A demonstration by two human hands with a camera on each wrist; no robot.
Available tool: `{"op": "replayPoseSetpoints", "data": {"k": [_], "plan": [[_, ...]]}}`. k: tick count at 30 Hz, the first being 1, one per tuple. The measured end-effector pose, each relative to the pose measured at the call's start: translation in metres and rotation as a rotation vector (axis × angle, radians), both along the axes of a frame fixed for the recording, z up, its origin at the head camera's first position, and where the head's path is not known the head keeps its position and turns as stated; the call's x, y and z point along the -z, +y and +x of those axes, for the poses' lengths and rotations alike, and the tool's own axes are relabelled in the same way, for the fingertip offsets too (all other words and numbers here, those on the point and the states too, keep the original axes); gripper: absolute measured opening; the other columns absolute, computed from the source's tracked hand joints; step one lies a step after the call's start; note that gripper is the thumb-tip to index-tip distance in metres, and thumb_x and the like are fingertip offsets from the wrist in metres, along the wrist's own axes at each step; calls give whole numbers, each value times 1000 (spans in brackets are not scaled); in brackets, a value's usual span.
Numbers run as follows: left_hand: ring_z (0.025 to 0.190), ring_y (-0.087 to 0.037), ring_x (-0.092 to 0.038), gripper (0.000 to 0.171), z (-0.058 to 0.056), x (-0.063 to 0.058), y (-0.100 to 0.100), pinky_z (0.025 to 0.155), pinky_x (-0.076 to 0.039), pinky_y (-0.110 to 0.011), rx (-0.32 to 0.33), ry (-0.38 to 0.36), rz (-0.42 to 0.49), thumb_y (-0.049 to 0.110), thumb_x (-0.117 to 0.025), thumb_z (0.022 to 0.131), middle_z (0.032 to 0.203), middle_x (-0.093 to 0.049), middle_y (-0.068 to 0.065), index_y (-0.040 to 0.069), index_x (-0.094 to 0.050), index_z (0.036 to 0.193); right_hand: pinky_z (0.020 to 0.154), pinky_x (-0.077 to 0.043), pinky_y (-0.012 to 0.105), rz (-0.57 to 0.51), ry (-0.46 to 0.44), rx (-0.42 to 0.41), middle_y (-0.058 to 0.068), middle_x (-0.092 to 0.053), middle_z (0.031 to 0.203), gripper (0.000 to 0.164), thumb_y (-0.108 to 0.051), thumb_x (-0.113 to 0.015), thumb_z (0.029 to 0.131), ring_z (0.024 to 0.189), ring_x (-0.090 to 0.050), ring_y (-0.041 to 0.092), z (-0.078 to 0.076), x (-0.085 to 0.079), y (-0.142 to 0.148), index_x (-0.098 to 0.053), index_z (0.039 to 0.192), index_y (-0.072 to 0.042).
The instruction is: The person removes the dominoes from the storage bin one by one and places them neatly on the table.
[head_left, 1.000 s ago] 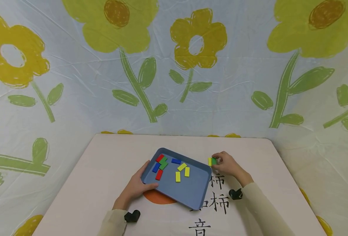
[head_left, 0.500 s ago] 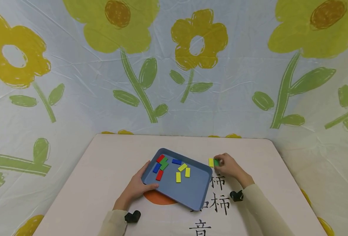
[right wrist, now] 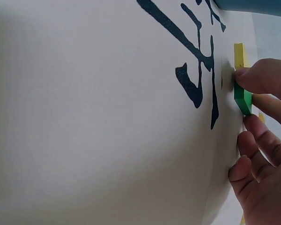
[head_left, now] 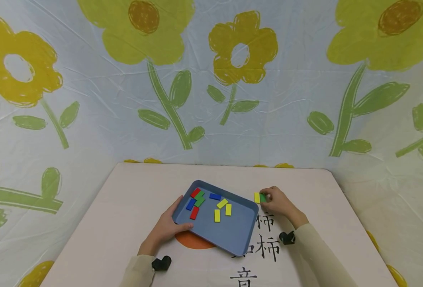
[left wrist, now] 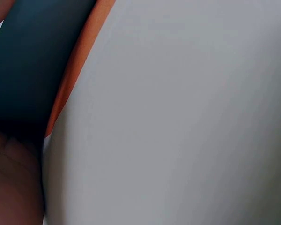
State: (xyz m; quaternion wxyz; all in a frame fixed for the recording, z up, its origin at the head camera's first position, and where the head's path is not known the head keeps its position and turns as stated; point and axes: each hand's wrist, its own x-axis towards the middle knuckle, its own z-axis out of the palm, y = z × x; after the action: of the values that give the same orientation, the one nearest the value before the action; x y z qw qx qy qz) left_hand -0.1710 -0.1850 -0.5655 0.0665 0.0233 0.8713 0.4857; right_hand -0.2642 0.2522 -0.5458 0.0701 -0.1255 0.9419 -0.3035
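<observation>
A blue-grey tray [head_left: 229,235] lies slantwise mid-table in the head view, carrying several red, green, blue and yellow blocks. My left hand [head_left: 164,229] grips its left end, thumb over the near rim; in the left wrist view only part of that hand [left wrist: 14,178] shows beside the tray's dark side [left wrist: 33,61]. Just beyond the tray's right corner, my right hand [head_left: 277,202] pinches a green block [head_left: 263,197] between thumb and fingers. Against or very near it stands a yellow block [head_left: 257,198]. In the right wrist view, the thumb covers part of the green block [right wrist: 243,99].
The pale table [head_left: 107,223] bears black printed characters [head_left: 267,243] and an orange printed shape [head_left: 193,240] partly under the tray. A flower-patterned cloth [head_left: 269,131] rises behind the table and along both sides.
My right hand has shifted slightly right with the green block, and more of the yellow block's face now shows. The left hand and the tray look still.
</observation>
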Motion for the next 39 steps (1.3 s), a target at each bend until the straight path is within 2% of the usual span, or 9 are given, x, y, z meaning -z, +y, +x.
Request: {"op": "replayPoseSetpoints", "data": {"k": [5,14,20,27,39], "plan": [[152,-37,-35,110,-1,1,0,120,-30,-66,2,-1,1,51,-89,75,168,-34,-7,32,-27,164,79,-55,43,-9,6,-12,24,-59,124,46,-14,-75,86,97,-59,28,1,-1,0,-67,130,-1],[151,-37,-35,111,-1,2,-1,120,-30,-67,-3,-3,-2,51,-89,75,168,-34,-7,31,-27,164,73,-52,36,-10,-20,-14,21,-60,121,51,-16,-78,87,95,-58,26,1,-10,-2,-64,133,-1],[151,-37,-36,111,0,0,0,120,-30,-66,-4,-3,4,50,-90,75,167,-34,-6,31,-27,164,74,-52,39,-23,25,-44,26,-60,126,56,-19,-78,88,95,-59,29,-3,-18,-7,-61,138,0],[151,-37,-36,110,0,0,0,120,-30,-66,1,4,8,48,-90,75,167,-34,-7,29,-28,164,74,-51,41,-89,82,-123,30,-59,127,62,-20,-76,90,98,-59,37,-5,-32,-25,-54,143,4],[151,-36,-36,110,-1,1,0,120,-31,-65,8,12,6,49,-89,76,168,-34,-7,29,-27,164,79,-54,44,-100,89,-142,25,-59,133,60,-22,-76,90,105,-59,35,-4,-48,-68,-57,143,-1]]}}
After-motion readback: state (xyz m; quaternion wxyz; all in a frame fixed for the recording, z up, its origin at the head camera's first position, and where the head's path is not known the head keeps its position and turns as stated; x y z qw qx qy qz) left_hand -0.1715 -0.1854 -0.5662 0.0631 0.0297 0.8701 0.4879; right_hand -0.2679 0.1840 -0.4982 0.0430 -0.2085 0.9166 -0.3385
